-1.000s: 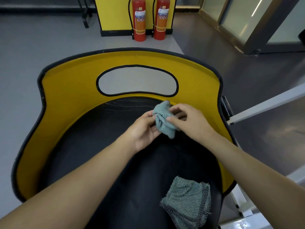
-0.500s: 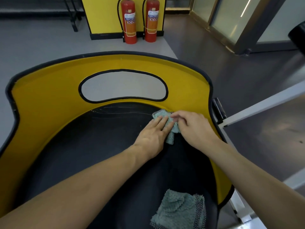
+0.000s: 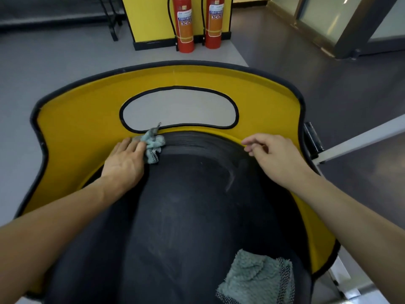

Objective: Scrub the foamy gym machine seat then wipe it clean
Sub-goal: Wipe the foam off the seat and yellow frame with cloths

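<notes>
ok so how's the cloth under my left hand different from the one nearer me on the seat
The far cloth is crumpled into a small wad; the near cloth lies spread, loosely folded. The far cloth sits at the back edge of the seat by the yellow shell; the near cloth lies at the front right. The left hand touches the far cloth; nothing touches the near cloth. Both are teal with a dark speckled border.

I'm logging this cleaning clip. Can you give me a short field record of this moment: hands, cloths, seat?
left hand: flat, fingers pressing the small cloth at the seat's back edge
right hand: hovers over the seat, holds nothing
small cloth: crumpled, against the yellow shell
second cloth: lies loose on the seat, nearer the camera, right side
background: two fire extinguishers on the floor
</notes>
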`<state>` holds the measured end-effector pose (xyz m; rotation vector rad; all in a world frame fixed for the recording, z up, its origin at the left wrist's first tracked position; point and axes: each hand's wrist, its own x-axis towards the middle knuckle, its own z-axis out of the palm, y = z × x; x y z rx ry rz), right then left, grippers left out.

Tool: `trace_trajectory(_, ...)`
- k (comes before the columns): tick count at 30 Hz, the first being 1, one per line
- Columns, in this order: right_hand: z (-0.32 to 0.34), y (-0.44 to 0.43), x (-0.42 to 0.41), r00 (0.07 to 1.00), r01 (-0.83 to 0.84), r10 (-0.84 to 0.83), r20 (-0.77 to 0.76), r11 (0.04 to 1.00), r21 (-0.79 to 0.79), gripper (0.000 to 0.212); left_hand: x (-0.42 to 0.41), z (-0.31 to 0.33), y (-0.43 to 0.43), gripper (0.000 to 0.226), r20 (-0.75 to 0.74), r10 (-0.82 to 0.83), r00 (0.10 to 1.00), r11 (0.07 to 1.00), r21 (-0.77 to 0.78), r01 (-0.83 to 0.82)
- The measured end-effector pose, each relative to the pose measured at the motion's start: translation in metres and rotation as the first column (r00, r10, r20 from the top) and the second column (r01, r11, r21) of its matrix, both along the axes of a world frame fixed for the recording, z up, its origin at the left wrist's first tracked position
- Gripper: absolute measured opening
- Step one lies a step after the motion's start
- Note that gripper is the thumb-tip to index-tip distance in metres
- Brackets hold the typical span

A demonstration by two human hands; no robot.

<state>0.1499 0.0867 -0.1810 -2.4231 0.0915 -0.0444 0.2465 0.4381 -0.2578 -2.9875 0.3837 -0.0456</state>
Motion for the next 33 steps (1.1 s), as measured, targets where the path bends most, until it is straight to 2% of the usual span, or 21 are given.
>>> trace_trajectory(2,0.001,-0.005,-0.004,1.0,0.013,-0.013,-0.003,1.0,0.02,0.03,-0.001,-0.002,0.001,0.05,-0.005,0.011,1.0,1.0,-0.028,-0.011)
trace_trajectory(6,-0.001,-0.013,-0.012,0.999,0.035,-0.034,-0.024,0.999,0.034,0.03,0.002,0.004,-0.022,0.042,-0.099,0.009,0.995,0.972,-0.233,-0.032)
trace_trajectory(9,-0.001,-0.021,-0.016,0.999,0.048,-0.047,-0.017,0.998,0.05,0.03,0.003,-0.003,-0.061,0.055,-0.075,-0.145,0.987,0.944,-0.309,0.115)
trace_trajectory(12,0.001,-0.025,-0.016,0.995,0.091,-0.094,0.013,0.983,0.159,0.032,-0.004,-0.016,-0.137,0.072,0.004,-0.399,0.917,0.846,-0.383,0.37)
trace_trajectory(13,0.001,-0.024,-0.015,0.993,0.105,-0.112,0.029,0.977,0.188,0.033,-0.015,-0.016,-0.168,0.072,0.021,-0.479,0.878,0.81,-0.376,0.45)
trace_trajectory(16,0.006,-0.02,-0.01,0.986,0.121,-0.146,0.078,0.956,0.267,0.035,-0.071,-0.013,-0.238,0.064,-0.05,-0.664,0.746,0.723,-0.295,0.624)
trace_trajectory(18,0.01,-0.016,-0.009,0.985,0.108,-0.141,0.096,0.951,0.288,0.034,-0.097,-0.016,-0.25,0.066,-0.073,-0.723,0.687,0.689,-0.15,0.709)
trace_trajectory(19,0.012,-0.014,-0.008,0.986,0.101,-0.135,0.1,0.951,0.293,0.034,-0.099,-0.019,-0.247,0.063,-0.067,-0.723,0.687,0.69,-0.087,0.718)
trace_trajectory(21,0.012,-0.009,-0.007,0.988,0.083,-0.118,0.099,0.951,0.297,0.034,-0.083,-0.023,-0.239,0.059,-0.035,-0.681,0.732,0.733,-0.029,0.68)
trace_trajectory(24,0.011,-0.004,-0.007,0.992,0.065,-0.093,0.086,0.958,0.281,0.032,-0.037,-0.013,-0.215,0.063,-0.046,-0.515,0.856,0.854,0.056,0.517)
trace_trajectory(26,0.012,-0.002,-0.007,0.993,0.066,-0.088,0.074,0.962,0.265,0.031,-0.005,-0.008,-0.178,0.063,-0.061,-0.343,0.937,0.939,-0.035,0.342)
trace_trajectory(29,0.015,0.001,-0.005,0.993,0.063,-0.085,0.079,0.967,0.248,0.03,0.025,-0.009,-0.09,0.074,-0.103,-0.176,0.979,0.984,-0.06,0.17)
trace_trajectory(33,0.011,0.006,-0.002,0.996,0.055,-0.069,0.05,0.97,0.238,0.032,0.012,-0.009,-0.003,0.052,-0.133,-0.004,0.991,0.994,-0.112,-0.011)
